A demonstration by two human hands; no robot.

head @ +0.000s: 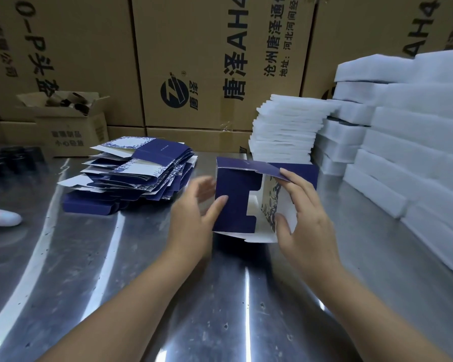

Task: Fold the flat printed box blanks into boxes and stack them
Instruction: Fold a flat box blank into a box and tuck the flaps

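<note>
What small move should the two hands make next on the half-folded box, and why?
Probably the left hand should push the navy flap inward to close this end, while the right hand steadies the box. The left thumb rests on that flap, the end is open with white inside showing, and the right hand grips the box's right side.

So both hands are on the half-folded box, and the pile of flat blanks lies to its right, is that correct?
Not quite: the head view shows the pile of flat blanks left of the half-folded box, which the left hand and right hand touch.
</note>
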